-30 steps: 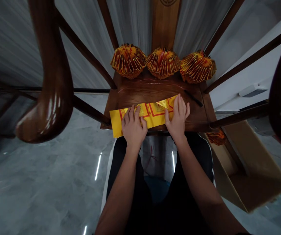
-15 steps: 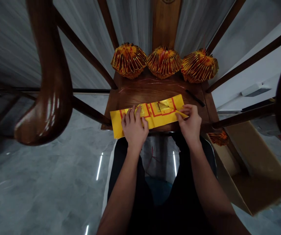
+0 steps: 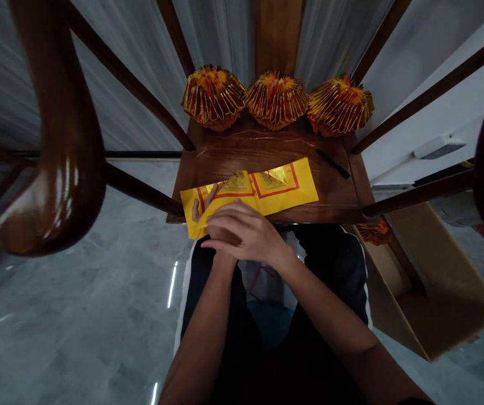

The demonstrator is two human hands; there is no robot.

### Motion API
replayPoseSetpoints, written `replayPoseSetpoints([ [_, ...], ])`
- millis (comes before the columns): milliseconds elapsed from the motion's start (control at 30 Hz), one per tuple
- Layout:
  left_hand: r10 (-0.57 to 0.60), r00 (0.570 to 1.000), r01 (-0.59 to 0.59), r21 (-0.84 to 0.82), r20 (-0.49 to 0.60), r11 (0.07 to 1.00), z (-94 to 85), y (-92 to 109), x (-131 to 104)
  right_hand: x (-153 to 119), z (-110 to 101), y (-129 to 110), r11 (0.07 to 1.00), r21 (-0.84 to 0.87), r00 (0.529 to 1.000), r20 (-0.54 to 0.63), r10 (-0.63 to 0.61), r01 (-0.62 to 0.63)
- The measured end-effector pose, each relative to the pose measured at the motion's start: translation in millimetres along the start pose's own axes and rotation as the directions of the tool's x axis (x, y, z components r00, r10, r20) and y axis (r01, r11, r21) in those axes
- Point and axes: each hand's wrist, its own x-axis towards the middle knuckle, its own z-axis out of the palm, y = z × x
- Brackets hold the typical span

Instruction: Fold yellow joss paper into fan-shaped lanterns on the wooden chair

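A long yellow paper (image 3: pixel 286 183) with red frames and gold patches lies slanted near the front edge of the wooden chair seat (image 3: pixel 330 214). Over its left part, my left hand (image 3: pixel 218 222) rests partly hidden, two of its fingertips showing against the paper. My right hand (image 3: pixel 245 230) crosses in front of the left one, fingers stretched out and pointing left, with nothing seen in it. Whether the left hand grips the paper is hidden.
Three pleated gold-and-red paper ornaments (image 3: pixel 276 101) line the back of the seat. A thin black stick (image 3: pixel 333 163) lies at right. Below right stands an open cardboard box (image 3: pixel 456 264). A curved wooden armrest (image 3: pixel 56 197) juts in at left.
My right hand has left the paper's right end and moved left across my left hand. The lifted corner at that end now lies flat. The view has shifted slightly.
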Motion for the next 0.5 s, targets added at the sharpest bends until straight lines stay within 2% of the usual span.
replayPoseSetpoints([
  [67,-0.084,0.994,0.086,0.030,-0.072,0.996,0.0,2,2,1,-7,20,0.995,0.016,0.994,-0.041,0.104,-0.103],
  [133,-0.103,0.983,0.108,0.026,-0.153,0.994,-3.1,4,5,1,-12,42,0.975,-0.019,0.973,-0.063,0.221,-0.223],
  [200,-0.097,0.961,0.108,0.028,-0.260,0.994,-8.1,5,6,1,-13,58,0.956,-0.099,0.959,0.025,0.281,-0.277],
  [300,-0.114,0.919,0.137,0.035,-0.379,0.990,-17.5,2,2,1,-7,67,0.933,-0.236,0.938,0.152,0.310,-0.271],
  [433,-0.186,0.845,0.205,-0.019,-0.501,0.979,-30.7,-2,-6,1,0,64,0.919,-0.316,0.936,0.178,0.303,-0.237],
  [467,-0.176,0.842,0.203,-0.003,-0.509,0.979,-32.9,-1,-7,0,1,63,0.918,-0.320,0.937,0.178,0.301,-0.234],
  [500,-0.145,0.863,0.177,0.021,-0.485,0.984,-34.1,0,-8,0,1,64,0.918,-0.322,0.937,0.178,0.300,-0.233],
])
